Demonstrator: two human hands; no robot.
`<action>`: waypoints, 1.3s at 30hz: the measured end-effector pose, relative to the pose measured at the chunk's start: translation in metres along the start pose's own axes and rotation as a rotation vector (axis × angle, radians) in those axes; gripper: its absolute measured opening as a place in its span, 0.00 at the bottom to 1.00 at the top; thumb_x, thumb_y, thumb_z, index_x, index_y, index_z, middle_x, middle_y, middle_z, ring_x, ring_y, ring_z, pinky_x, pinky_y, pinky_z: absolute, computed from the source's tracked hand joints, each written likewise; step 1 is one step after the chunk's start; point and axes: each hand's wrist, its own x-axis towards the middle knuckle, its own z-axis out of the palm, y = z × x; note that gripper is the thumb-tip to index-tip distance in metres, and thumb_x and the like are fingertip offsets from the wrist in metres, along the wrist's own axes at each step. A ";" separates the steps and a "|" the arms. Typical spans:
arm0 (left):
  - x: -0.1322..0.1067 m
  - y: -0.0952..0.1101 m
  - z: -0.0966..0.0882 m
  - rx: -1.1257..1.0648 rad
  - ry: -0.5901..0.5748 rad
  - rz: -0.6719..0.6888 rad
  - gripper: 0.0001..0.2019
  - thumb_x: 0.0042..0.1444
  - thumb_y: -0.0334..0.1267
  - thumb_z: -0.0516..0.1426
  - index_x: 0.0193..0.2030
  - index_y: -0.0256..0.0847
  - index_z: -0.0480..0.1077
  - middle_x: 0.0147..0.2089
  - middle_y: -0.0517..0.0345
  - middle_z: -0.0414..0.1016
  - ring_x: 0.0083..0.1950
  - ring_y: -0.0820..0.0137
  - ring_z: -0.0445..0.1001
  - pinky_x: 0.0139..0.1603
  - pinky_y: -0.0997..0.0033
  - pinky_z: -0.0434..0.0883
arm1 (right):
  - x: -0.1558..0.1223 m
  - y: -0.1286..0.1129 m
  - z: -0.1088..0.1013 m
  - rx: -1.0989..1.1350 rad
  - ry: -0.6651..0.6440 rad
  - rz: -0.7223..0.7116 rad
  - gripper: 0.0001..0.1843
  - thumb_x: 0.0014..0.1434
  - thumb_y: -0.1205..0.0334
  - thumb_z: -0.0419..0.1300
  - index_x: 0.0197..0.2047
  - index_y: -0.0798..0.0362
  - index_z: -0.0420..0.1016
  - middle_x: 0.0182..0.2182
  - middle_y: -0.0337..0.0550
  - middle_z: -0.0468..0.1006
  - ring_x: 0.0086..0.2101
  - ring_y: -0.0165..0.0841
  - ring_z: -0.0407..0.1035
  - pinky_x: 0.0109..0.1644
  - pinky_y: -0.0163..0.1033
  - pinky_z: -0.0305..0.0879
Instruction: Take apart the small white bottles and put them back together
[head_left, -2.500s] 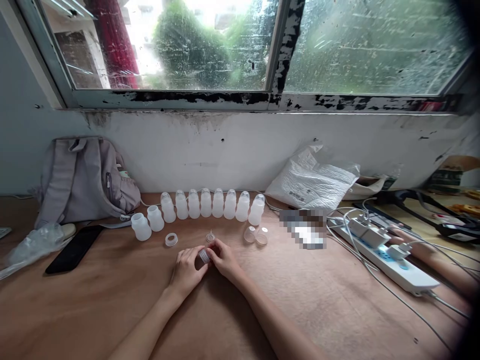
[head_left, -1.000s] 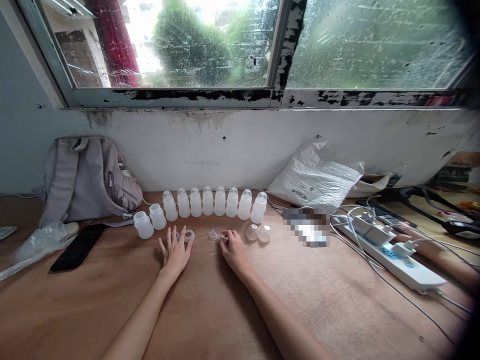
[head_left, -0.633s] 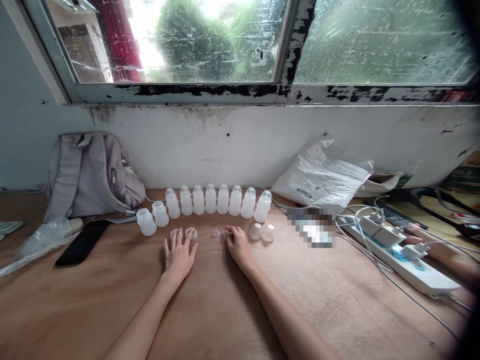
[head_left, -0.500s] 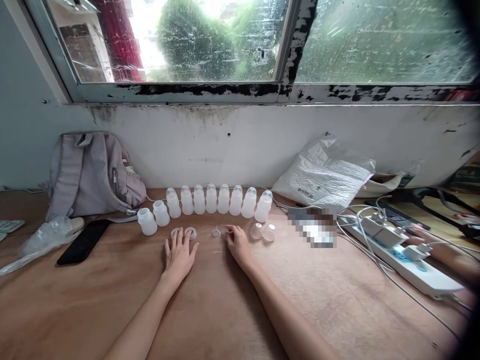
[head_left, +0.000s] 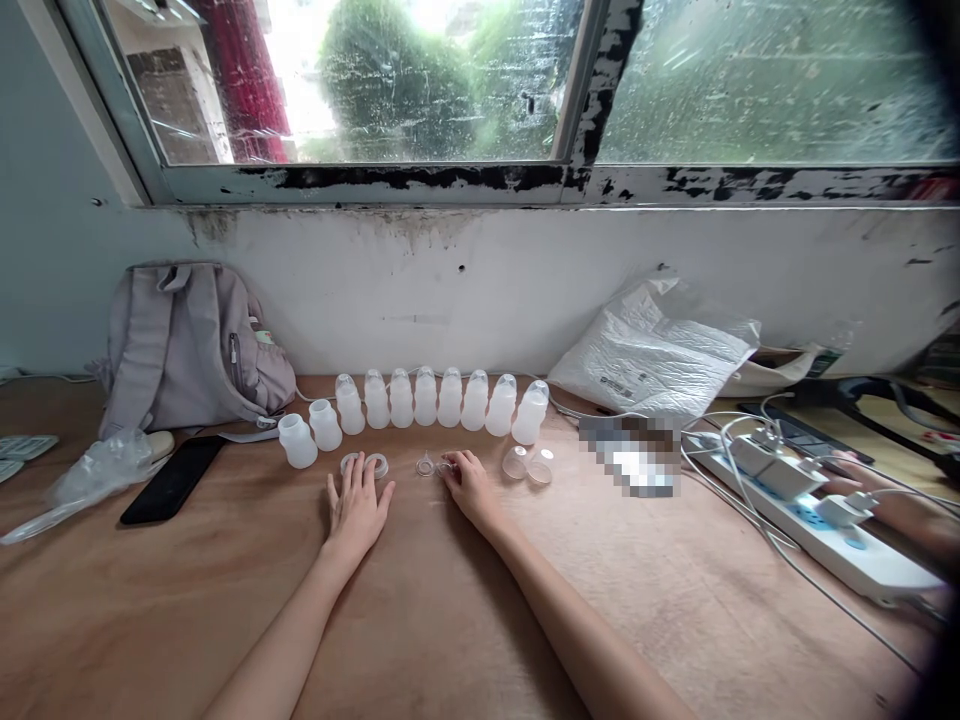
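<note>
My left hand (head_left: pixel 358 510) lies flat with its fingers spread, the fingertips resting on two whitish ring collars (head_left: pixel 377 466). At the middle of the table, the fingertips of my right hand (head_left: pixel 471 494) are closed at a clear nipple (head_left: pixel 444 467), which they partly cover. Just left of it is another clear nipple (head_left: pixel 425 466), standing on its wide base. Two clear dome caps (head_left: pixel 538 467) sit to the right of my right hand. Behind my hands, a curved row of frosted baby bottles (head_left: pixel 425 400) stands upright. The two leftmost bottles (head_left: pixel 298 443) are uncapped; the others have clear caps.
A grey backpack (head_left: pixel 187 345), a black phone (head_left: pixel 171 482) and a crumpled plastic bag (head_left: pixel 97 475) lie at left. On the right are a silvery mailer bag (head_left: pixel 652 350), a blurred-out patch and a power strip (head_left: pixel 855 550) with loose cables. Another person's hand (head_left: pixel 892 500) shows behind it.
My right hand has shifted slightly left, and the two clear nipples sit a little further left with it. My left hand stays on the ring collars. The view has turned slightly.
</note>
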 end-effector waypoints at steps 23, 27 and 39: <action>-0.002 0.003 -0.008 0.022 0.083 0.010 0.21 0.58 0.44 0.42 0.55 0.39 0.58 0.61 0.46 0.55 0.62 0.57 0.47 0.57 0.46 0.48 | -0.001 -0.008 -0.011 0.271 0.072 0.100 0.16 0.45 0.74 0.50 0.37 0.55 0.70 0.34 0.43 0.70 0.30 0.29 0.68 0.35 0.35 0.66; 0.016 0.001 -0.024 -0.003 0.250 0.064 0.21 0.58 0.43 0.41 0.56 0.38 0.58 0.61 0.47 0.54 0.62 0.59 0.48 0.59 0.53 0.47 | -0.001 -0.008 -0.013 0.290 0.099 0.134 0.15 0.45 0.72 0.50 0.37 0.55 0.69 0.35 0.44 0.69 0.30 0.29 0.68 0.35 0.36 0.66; 0.129 -0.042 -0.076 0.181 0.340 0.099 0.19 0.54 0.41 0.44 0.50 0.34 0.63 0.51 0.41 0.66 0.57 0.54 0.55 0.56 0.45 0.42 | 0.000 -0.002 -0.011 0.310 0.120 0.148 0.14 0.45 0.72 0.49 0.36 0.53 0.70 0.34 0.43 0.70 0.30 0.31 0.67 0.37 0.38 0.67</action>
